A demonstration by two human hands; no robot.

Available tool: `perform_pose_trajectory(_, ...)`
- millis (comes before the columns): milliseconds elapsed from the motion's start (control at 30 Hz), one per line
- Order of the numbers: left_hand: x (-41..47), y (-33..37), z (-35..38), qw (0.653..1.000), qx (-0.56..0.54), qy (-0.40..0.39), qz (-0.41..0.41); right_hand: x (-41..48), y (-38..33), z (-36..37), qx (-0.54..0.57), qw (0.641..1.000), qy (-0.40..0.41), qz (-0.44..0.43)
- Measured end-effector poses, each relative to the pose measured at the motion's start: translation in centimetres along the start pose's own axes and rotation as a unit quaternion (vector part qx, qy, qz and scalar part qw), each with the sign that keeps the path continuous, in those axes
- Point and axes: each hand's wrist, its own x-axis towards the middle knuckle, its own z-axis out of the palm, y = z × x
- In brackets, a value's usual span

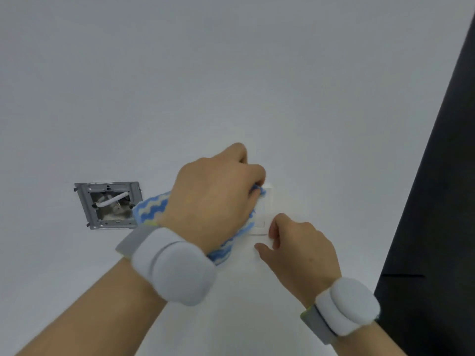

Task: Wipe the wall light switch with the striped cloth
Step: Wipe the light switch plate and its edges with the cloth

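Note:
A white wall light switch [262,214] sits flat on the white wall, mostly covered by my left hand. My left hand [213,194] is closed around a cloth with blue, white and pale yellow wavy stripes [151,208] and presses it against the switch's left and upper part. Cloth ends stick out to the left of my wrist and below my palm. My right hand [298,242] rests on the wall at the switch's lower right corner, fingers curled, fingertips touching the plate's edge, holding nothing.
An open metal wall box [108,204] with a white cable inside is set in the wall to the left of the switch. A dark panel or door edge [434,201] runs along the right side. Both wrists wear grey-white bands.

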Motion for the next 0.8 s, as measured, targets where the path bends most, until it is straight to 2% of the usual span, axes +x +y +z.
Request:
perform_pose_trajectory(100, 1.0, 1.4, 0.5, 0.997, 0.069, -0.02, 0.032, 0.4, -0.2, 0.1, -0.015, 1.0, 0.017, -0.002)
perform_pose_trajectory(433, 1.5, 0.7, 0.6, 0.986, 0.146, -0.044, 0.069, 1.2, -0.7, 0.0, -0.027, 0.999, 0.03, -0.012)
perform_pose_trajectory(600, 0.7, -1.3, -0.5, 0.985, 0.148, -0.043, 0.072, 1.7, -0.8, -0.4, -0.027, 0.999, 0.012, -0.018)
perform_pose_trajectory(800, 2.9, 2.3, 1.5, 0.982, 0.155, -0.048, 0.098, 2.5, -1.1, -0.6, -0.046, 0.999, 0.01, -0.021)
